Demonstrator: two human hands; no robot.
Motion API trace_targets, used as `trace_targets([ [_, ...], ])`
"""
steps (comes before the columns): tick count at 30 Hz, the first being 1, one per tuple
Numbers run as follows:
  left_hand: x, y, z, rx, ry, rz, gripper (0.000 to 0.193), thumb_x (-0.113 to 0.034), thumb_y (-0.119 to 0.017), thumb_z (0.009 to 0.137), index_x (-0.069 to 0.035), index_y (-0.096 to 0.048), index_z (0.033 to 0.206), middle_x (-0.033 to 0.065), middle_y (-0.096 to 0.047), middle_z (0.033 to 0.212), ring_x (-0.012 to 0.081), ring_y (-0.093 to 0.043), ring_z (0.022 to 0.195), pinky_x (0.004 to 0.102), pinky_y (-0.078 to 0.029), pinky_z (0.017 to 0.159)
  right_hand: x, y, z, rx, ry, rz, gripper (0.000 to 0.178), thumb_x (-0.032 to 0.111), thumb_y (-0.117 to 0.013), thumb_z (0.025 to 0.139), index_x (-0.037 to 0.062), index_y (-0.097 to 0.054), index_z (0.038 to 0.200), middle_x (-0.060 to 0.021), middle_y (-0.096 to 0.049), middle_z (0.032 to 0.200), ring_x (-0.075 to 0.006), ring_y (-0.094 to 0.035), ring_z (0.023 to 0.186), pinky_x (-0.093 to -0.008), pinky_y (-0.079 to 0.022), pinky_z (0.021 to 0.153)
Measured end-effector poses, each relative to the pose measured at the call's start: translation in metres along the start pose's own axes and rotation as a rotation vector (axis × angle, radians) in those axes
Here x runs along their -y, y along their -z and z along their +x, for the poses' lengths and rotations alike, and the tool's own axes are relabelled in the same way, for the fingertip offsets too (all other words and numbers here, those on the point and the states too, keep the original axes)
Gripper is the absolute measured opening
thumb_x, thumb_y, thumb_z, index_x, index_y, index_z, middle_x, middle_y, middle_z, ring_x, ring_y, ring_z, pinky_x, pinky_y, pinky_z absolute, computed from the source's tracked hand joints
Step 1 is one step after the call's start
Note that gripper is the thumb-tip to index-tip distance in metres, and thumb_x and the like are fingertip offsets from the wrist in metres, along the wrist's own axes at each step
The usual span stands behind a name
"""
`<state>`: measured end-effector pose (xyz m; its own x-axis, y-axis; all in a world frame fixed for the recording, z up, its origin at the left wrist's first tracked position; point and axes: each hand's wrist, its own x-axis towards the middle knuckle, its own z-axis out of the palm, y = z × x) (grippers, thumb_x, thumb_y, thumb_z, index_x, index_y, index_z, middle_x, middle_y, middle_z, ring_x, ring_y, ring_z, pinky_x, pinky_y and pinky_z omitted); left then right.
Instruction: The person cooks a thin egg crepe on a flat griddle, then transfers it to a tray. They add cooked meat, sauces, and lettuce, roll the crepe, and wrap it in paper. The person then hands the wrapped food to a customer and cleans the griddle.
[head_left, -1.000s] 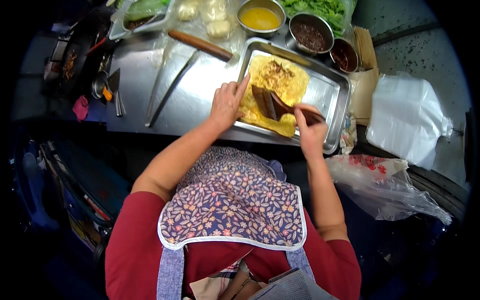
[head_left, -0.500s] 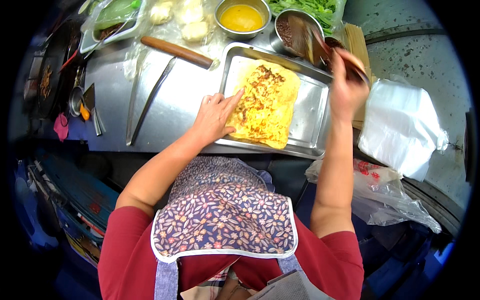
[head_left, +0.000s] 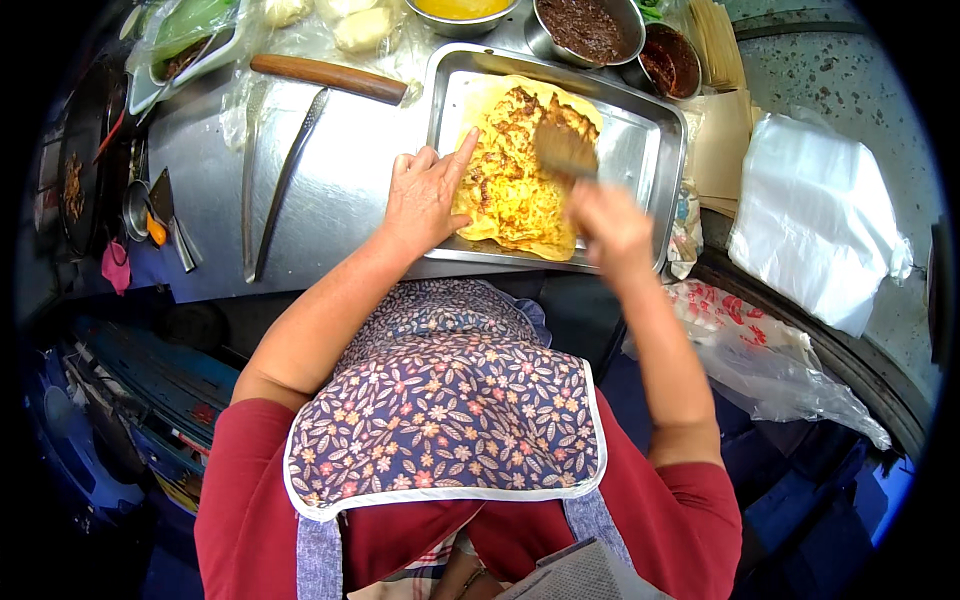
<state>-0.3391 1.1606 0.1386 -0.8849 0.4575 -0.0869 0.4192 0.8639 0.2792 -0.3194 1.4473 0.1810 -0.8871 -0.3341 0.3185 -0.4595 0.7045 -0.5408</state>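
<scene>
A golden egg pancake (head_left: 505, 205) with browned patches lies in a shallow metal tray (head_left: 640, 140). My left hand (head_left: 416, 200) rests at its left edge, fingers spread, index finger stretched along the side. My right hand (head_left: 610, 225) is closed round the handle of a broad brush (head_left: 565, 152), whose brown head is over the pancake's upper right part. Motion blurs that hand and the brush. Behind the tray stand a metal pot of dark brown sauce (head_left: 590, 28) and a smaller pot of red sauce (head_left: 662, 68).
Left of the tray lie a wooden rolling pin (head_left: 328, 78) and long metal tongs (head_left: 285, 185). A bowl of yellow liquid (head_left: 462, 12) and wrapped dough pieces (head_left: 362, 30) are at the back. Paper bags (head_left: 722, 150) and white plastic bags (head_left: 815, 215) sit at the right.
My right hand has brought the brush from the sauce pots down and left onto the pancake. My left hand stays at the pancake's edge. The whole view has shifted slightly.
</scene>
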Motion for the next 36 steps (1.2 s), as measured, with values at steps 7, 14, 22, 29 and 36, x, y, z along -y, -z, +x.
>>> trace_targets([
  [7, -0.003, 0.001, 0.001, 0.035, 0.009, 0.016, 0.127, -0.035, -0.093, 0.061, -0.016, -0.019, 0.163, 0.0021, -0.068, 0.112, 0.0231, -0.055, 0.099, 0.0397, -0.035, 0.088, 0.014, 0.011, -0.033, -0.123, -0.543, 0.598, 0.008, 0.007, -0.075, 0.088, 0.003, -0.072, 0.095, -0.0058, -0.072, 0.093, -0.0139, -0.067, 0.081, -0.0281, -0.054, 0.073],
  [14, -0.013, -0.004, 0.0, 0.006, 0.017, -0.044, 0.12, -0.031, -0.09, 0.067, -0.015, -0.019, 0.163, 0.0036, -0.068, 0.114, 0.0244, -0.056, 0.102, 0.0407, -0.037, 0.093, -0.042, 0.023, -0.04, -0.461, -0.651, 0.546, 0.01, 0.008, -0.072, 0.094, 0.0005, -0.071, 0.1, -0.0023, -0.07, 0.09, -0.008, -0.062, 0.081, -0.0238, -0.051, 0.073],
  [22, -0.001, -0.006, -0.004, -0.026, -0.063, -0.081, 0.107, -0.018, -0.083, 0.074, -0.016, -0.022, 0.162, 0.0044, -0.069, 0.112, 0.0255, -0.058, 0.105, 0.0415, -0.04, 0.094, -0.026, -0.025, 0.036, -0.333, -0.29, 0.256, 0.016, 0.007, -0.077, 0.087, 0.0031, -0.072, 0.101, -0.0055, -0.072, 0.094, -0.0157, -0.071, 0.085, -0.0274, -0.056, 0.076],
  [29, 0.001, -0.019, -0.01, -0.158, -0.05, -0.153, 0.111, -0.015, -0.084, 0.071, -0.008, -0.02, 0.161, 0.0061, -0.067, 0.106, 0.0249, -0.058, 0.104, 0.042, -0.04, 0.093, -0.004, -0.037, 0.081, -0.317, -0.127, 0.39, 0.016, 0.005, -0.077, 0.086, 0.008, -0.072, 0.101, -0.0066, -0.07, 0.093, -0.0167, -0.071, 0.08, -0.0268, -0.056, 0.073],
  [36, -0.006, -0.028, -0.016, -0.303, 0.022, -0.188, 0.117, -0.009, -0.088, 0.065, -0.003, -0.018, 0.16, 0.0198, -0.045, 0.132, 0.0372, -0.049, 0.117, 0.0456, -0.043, 0.1, 0.013, -0.035, 0.046, -0.136, -0.245, 0.615, 0.014, 0.006, -0.078, 0.085, 0.0069, -0.073, 0.098, -0.008, -0.072, 0.094, -0.0192, -0.072, 0.084, -0.0294, -0.058, 0.072],
])
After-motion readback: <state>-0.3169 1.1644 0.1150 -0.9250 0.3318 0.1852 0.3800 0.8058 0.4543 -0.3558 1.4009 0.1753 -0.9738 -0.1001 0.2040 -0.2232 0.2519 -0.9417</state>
